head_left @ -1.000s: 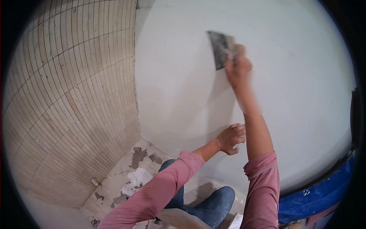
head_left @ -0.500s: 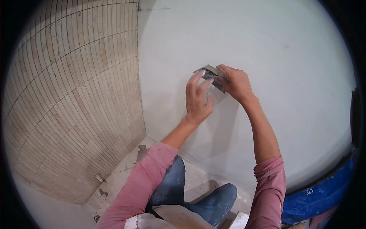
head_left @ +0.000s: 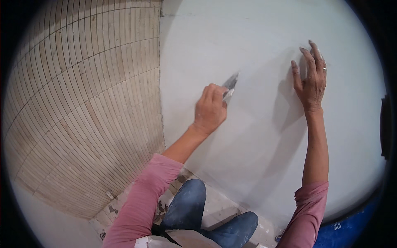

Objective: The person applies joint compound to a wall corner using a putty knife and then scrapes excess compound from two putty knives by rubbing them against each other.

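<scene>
We see a scraper (head_left: 233,82) held against the background of a white wall (head_left: 235,153), over the upper half of that surface and nearer its left edge than its right. Our left hand (head_left: 210,108) is closed around the scraper's handle, fingers curled in and knuckles facing us, so that only the grey blade and a pale part beside the fingers show; the blade points up and to the right, seen almost edge-on. Our right hand (head_left: 311,78) is well apart from it, farther toward the wall's right edge and a little higher, holding nothing; its fingers are spread and lightly bent, their tips whitened, with a ring (head_left: 324,68) on one of them. With the blade so foreshortened, we cannot tell whether it or the right fingertips actually touch the wall. A soft shadow (head_left: 285,103) falls on the white surface just left of the right hand and stretches downward. Along the white wall's left edge, a second wall (head_left: 91,107) meets it in a corner, covered in narrow beige strips with dark joints. Both our forearms come up from below out of rolled pink sleeves (head_left: 151,192), and between them our knees (head_left: 186,202), in blue trousers, are bent above a pale, stained floor (head_left: 218,201). Past the right sleeve, a blue sheet (head_left: 351,227) lies at the white wall's lower right.
</scene>
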Tool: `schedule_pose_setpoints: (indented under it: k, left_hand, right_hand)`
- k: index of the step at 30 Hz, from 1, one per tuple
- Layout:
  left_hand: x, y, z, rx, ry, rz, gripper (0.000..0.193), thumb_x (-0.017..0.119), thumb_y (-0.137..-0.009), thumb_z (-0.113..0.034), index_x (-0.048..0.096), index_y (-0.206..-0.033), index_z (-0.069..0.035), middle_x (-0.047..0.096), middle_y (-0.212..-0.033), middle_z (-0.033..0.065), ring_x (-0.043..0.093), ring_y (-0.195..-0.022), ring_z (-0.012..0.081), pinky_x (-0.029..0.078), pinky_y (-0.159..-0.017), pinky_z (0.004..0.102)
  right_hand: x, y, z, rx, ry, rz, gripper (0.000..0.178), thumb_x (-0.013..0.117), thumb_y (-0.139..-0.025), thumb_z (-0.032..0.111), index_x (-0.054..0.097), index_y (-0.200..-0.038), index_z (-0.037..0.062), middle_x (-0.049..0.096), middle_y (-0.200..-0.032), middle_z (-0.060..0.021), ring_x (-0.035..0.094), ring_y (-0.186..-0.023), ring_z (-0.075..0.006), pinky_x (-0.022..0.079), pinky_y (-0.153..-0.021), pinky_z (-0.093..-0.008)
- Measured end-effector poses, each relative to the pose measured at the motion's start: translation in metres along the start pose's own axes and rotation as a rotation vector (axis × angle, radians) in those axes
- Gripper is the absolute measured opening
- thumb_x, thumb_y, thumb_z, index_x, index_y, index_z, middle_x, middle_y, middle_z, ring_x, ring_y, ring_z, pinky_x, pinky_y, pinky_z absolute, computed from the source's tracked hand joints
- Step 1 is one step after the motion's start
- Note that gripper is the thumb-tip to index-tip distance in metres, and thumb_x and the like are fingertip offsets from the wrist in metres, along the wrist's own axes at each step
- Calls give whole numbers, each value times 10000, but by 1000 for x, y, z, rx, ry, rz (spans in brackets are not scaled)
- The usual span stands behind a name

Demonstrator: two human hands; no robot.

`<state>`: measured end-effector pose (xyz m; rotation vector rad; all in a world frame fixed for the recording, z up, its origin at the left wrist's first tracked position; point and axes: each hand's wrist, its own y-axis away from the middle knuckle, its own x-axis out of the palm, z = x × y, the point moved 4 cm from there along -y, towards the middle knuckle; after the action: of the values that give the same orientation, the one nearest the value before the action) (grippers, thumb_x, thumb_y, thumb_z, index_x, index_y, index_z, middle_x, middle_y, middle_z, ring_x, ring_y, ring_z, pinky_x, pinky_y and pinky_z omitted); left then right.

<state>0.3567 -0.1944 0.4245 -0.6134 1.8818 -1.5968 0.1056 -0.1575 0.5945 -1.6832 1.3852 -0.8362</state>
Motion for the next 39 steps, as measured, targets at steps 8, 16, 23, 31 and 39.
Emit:
schedule_pose_setpoints:
  k: [8,16,23,31,39]
  left_hand:
    - [80,24,-34,-138,-84,-44,742,651,-718,112,472,-1424,-28,453,-1422,179,471,-1231,385,359,-1056,508]
    - [67,-34,37,-364,-134,-155,727,621,-772,92,469,-1471,-40,414,-1365,185,421,-1263,405,349,-1064,524]
    - [35,-89,153,-512,-216,-261,544,653,-878,-15,529,-1405,-75,457,-1316,180,460,-1218,398,398,-1035,513]
    - [69,-20,60,-140,-251,-53,741,659,-784,29,505,-1480,-174,440,-1328,161,448,-1212,383,379,-1039,507]
    - [29,-42,197,-564,-262,-161,538,607,-954,-80,472,-1474,-109,442,-1350,168,450,-1228,387,379,-1069,488]
  right_hand:
    - [7,8,-5,12,184,120,302,743,-881,269,666,-1173,261,560,-1492,75,499,-1390,-172,413,-1138,-377]
    - [8,10,-1,-10,169,101,303,769,-850,231,676,-1135,276,572,-1479,92,495,-1396,-169,435,-1157,-383]
    - [9,11,2,-13,157,118,312,779,-842,240,679,-1135,274,570,-1477,100,491,-1395,-161,405,-1186,-361]
    - [14,15,-6,-27,175,148,334,787,-835,193,687,-1143,275,574,-1475,106,481,-1406,-161,401,-1189,-363]
    - [15,15,-6,-70,275,147,314,781,-868,229,688,-1166,273,605,-1453,79,501,-1402,-174,377,-1189,-362]
